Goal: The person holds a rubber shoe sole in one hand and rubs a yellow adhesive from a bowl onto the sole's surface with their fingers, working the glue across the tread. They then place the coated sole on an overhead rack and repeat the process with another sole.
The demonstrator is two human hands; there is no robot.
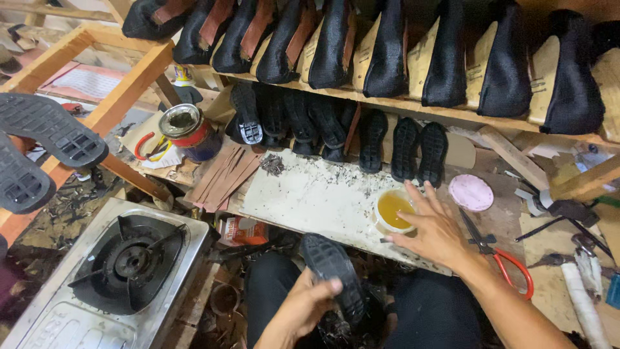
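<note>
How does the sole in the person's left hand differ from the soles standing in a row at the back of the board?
The held sole lies slanted in the left hand, tread up, over the lap; the row of soles stands upright against the shelf, untouched. The held one is alone; the others are many, side by side. All are black with ridged tread.

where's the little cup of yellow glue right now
In the head view the cup of yellow glue sits right of centre on the stained white board, under the fingers of the right hand, just in front of the row of black soles.
</note>
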